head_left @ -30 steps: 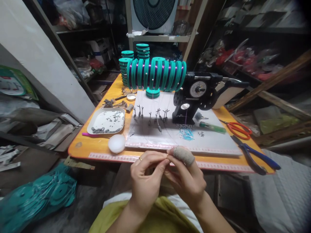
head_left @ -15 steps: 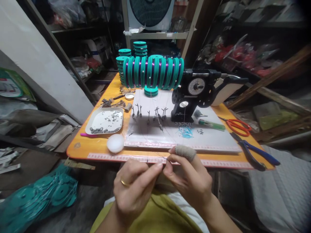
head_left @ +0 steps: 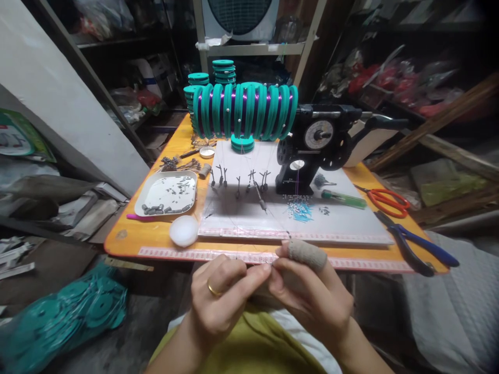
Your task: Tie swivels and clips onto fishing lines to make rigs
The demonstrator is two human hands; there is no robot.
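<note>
Closely paired, hands [head_left: 218, 298] before table [head_left: 154, 236], fingers [head_left: 249, 281] bent, fingertips nearly touching.

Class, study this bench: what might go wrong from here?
The left hand and right hand meet at a tiny piece, too small to identify, which could slip and drop.
Dark hanging pieces crowd below the teal spools and may snag each other.
Blue-handled pliers lie at the table's right edge; a bump might knock them off.
</note>
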